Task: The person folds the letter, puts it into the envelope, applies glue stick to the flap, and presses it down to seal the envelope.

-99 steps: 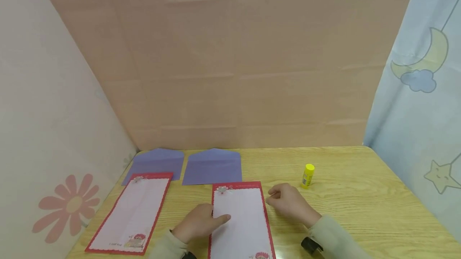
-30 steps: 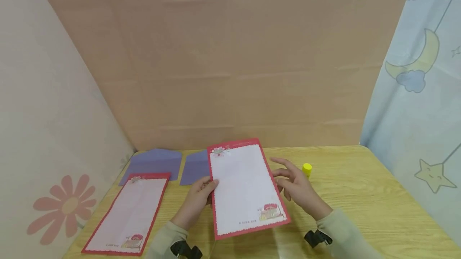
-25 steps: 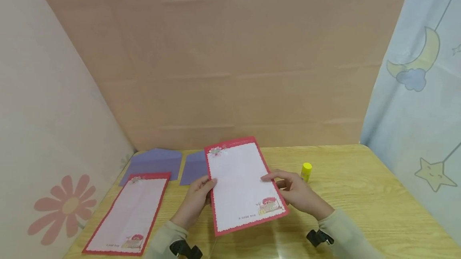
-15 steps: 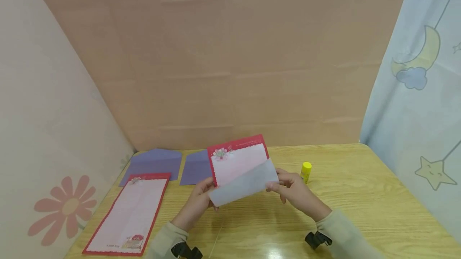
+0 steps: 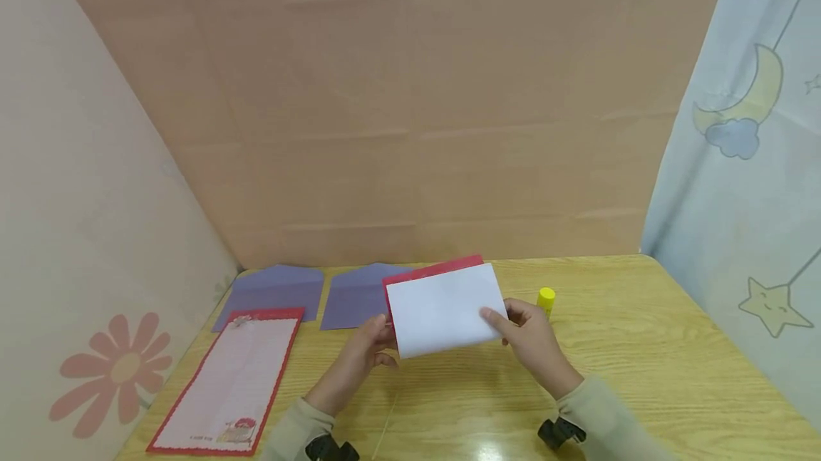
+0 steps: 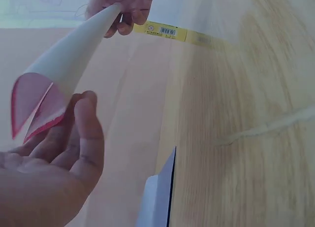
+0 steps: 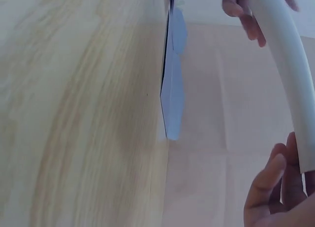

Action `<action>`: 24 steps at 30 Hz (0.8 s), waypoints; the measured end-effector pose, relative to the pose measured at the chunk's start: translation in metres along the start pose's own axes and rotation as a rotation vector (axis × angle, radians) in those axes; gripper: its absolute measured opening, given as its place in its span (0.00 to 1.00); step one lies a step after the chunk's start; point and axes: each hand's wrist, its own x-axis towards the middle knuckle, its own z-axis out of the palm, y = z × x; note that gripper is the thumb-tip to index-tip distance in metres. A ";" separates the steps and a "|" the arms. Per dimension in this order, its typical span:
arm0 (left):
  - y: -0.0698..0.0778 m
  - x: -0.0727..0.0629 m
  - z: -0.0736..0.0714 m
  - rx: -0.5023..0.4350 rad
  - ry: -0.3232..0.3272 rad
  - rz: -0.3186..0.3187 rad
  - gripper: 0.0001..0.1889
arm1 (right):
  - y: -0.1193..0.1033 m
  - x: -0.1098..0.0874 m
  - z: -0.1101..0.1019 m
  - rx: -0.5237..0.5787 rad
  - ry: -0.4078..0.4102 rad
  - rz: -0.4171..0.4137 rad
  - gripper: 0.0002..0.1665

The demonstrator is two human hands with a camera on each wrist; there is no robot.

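Note:
A red-bordered sheet of letter paper (image 5: pixel 442 313) is held up above the table, its lower half bent over so the plain white back faces me. A red strip of the top border shows behind it. My right hand (image 5: pixel 537 345) pinches its right side, thumb on the white face. At the left edge my left hand (image 5: pixel 360 360) holds the sheet with fingers curled behind it. Both wrist views show the bend in the paper (image 6: pixel 74 54) as rounded. Another red-bordered sheet (image 5: pixel 227 382) lies flat on the left.
Two purple envelopes (image 5: pixel 272 292), flaps open, lie at the back left; the held paper partly covers the right one. A yellow glue stick (image 5: pixel 546 298) stands behind my right hand. Brown paper (image 5: pixel 410 126) hangs behind the wooden table (image 5: pixel 641 354).
The sheet went from lying on the table to being lifted by both hands. Its lower edge has been brought up over the front, covering most of the printed side. The right thumb moved onto the white back.

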 end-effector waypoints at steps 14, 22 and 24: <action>-0.005 -0.002 0.005 0.234 0.211 0.086 0.17 | -0.005 0.001 0.002 0.026 -0.063 0.011 0.30; -0.004 -0.003 0.006 0.270 0.167 0.090 0.16 | -0.007 0.004 -0.005 0.039 -0.063 0.007 0.17; -0.004 -0.004 0.007 0.269 0.173 0.084 0.17 | -0.006 0.004 -0.005 0.036 -0.063 0.000 0.17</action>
